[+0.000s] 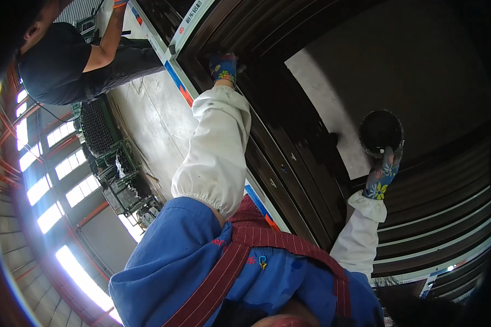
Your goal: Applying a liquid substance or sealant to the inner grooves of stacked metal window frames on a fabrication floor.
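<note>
My left hand (222,69), in a blue glove with a flower print, reaches to the dark brown metal profiles (281,158), by the corner of a frame. Its fingertips fade into the dark, so their grip cannot be made out. My right hand (384,171), in a similar flowered glove, is closed on the near rim of a round black bucket (381,132). The bucket's inside is too dark to show what it holds. White sleeve covers run up both my forearms.
Pale film with blue and red strips (180,82) edges the profiles. More dark profiles (436,218) lie stacked at the right. A co-worker in dark clothes (57,68) bends at the upper left. Green-framed machinery (112,158) stands on the pale floor (153,120) beyond.
</note>
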Available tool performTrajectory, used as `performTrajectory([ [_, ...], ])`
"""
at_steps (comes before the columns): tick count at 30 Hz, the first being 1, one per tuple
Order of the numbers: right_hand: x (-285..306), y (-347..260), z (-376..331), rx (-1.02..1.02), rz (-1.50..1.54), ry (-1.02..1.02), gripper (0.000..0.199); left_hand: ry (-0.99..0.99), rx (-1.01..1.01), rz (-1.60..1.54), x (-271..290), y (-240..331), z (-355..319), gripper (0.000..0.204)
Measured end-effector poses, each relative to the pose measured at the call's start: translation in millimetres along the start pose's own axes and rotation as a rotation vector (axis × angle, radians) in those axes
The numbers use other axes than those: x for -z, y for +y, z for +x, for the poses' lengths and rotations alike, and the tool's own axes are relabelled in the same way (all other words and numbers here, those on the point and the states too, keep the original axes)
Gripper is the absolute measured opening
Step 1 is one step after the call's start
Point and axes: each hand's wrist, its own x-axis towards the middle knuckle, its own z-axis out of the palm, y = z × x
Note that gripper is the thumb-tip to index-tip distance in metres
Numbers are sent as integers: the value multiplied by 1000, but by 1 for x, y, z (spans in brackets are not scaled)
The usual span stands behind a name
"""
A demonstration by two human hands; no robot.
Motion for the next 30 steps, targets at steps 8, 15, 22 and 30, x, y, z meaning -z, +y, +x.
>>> performTrajectory([
  [8,-1,11,3,-92,139,47,45,-15,-123,335,-6,24,20,43],
  [15,-12,1,2,46,30,14,33,-81,-1082,-209,-10,123,-123,42],
  [22,-12,-1,-2,-27,184,9,29,-898,-991,60,4,155,-258,47],
  [30,-5,-5,-21,256,-183,-86,29,-1005,-1015,394,9,150,-261,44],
])
